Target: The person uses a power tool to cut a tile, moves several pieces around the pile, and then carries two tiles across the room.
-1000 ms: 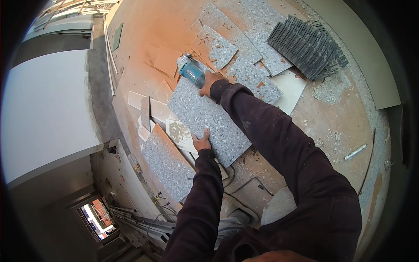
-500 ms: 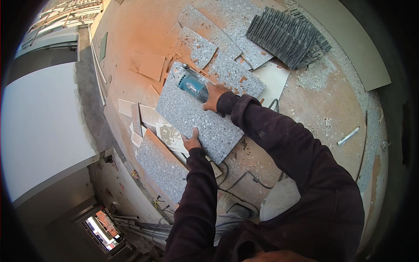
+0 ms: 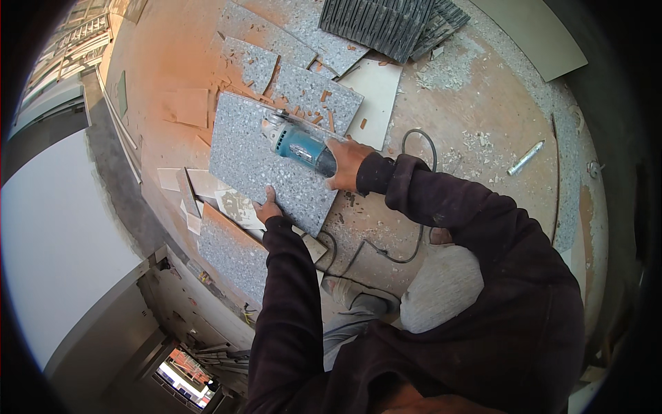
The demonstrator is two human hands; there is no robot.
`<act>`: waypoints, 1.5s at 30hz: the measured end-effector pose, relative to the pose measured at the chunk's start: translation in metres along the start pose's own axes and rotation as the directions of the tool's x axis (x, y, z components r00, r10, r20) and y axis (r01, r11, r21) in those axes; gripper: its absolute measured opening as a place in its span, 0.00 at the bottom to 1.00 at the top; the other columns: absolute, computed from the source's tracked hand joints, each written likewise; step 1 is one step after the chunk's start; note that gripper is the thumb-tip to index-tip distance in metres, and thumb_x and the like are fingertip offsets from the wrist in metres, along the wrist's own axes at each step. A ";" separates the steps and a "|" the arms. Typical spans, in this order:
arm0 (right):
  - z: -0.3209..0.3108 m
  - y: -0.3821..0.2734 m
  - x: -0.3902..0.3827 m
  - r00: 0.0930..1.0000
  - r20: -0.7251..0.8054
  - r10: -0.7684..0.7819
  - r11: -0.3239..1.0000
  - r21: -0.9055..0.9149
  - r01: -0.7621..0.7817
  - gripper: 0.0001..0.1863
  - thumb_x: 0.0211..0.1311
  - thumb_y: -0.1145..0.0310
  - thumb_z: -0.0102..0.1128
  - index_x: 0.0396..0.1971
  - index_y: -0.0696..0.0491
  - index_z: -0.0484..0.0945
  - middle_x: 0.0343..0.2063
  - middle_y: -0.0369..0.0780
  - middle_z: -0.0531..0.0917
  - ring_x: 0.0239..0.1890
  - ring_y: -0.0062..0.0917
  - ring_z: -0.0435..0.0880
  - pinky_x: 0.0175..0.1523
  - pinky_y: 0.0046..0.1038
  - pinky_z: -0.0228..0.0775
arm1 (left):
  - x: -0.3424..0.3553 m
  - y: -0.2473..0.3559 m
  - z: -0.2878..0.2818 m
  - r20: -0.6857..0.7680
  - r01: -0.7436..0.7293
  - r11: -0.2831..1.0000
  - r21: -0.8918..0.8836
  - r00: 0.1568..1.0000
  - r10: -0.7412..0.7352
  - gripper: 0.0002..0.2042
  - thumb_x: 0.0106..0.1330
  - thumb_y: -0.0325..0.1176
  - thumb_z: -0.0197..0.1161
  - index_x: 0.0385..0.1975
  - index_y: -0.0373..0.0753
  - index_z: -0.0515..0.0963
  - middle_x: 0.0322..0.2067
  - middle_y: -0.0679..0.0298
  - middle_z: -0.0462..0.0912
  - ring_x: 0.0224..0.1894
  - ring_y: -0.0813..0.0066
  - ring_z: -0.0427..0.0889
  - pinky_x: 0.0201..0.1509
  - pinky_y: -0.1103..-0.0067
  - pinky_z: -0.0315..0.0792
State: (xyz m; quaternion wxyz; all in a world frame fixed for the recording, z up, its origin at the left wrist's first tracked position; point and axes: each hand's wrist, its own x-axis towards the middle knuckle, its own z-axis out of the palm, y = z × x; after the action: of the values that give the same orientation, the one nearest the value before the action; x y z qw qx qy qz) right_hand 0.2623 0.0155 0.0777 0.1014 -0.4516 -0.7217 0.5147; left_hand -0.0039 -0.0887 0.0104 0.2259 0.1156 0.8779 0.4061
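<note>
My right hand [image 3: 350,163] is wrapped around the rear body of a blue angle grinder [image 3: 302,148]. The grinder lies low over a grey speckled tile [image 3: 241,145], its head by the tile's far long edge; the disc barely shows. At the tile's near left edge, my left hand [image 3: 267,205] grips it, finger and thumb apart on the top face, the other fingers partly hidden. A dark cord [image 3: 422,234] loops over the floor to the right of the tile.
Cut tile pieces [image 3: 314,93] and orange offcuts lie beyond the tile. Another speckled tile [image 3: 231,259] is at the near left. Dark ribbed tiles [image 3: 379,27] are stacked at the back. A metallic tube [image 3: 525,158] lies at right; orange dust [image 3: 155,76] coats the floor.
The grinder has moved rightward along the tile's far edge, away from the far left corner, with my right hand. My left hand stays at the tile's edge. The whole view has shifted.
</note>
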 end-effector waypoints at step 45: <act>0.004 -0.020 0.077 0.999 0.049 -0.022 0.999 -0.024 0.023 0.35 0.32 0.58 0.66 0.41 0.62 0.65 0.37 0.53 0.75 0.42 0.42 0.75 0.47 0.34 0.66 | -0.004 0.005 -0.002 0.000 -0.110 0.992 0.056 0.994 0.110 0.44 0.44 0.37 0.69 0.55 0.21 0.49 0.54 0.44 0.59 0.55 0.56 0.60 0.59 0.75 0.53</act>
State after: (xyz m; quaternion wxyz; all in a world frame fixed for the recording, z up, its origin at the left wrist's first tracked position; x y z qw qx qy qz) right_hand 0.2049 0.0698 0.0677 0.0840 -0.4320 -0.7354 0.5153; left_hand -0.0009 -0.0883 0.0162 0.1983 0.1695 0.8815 0.3936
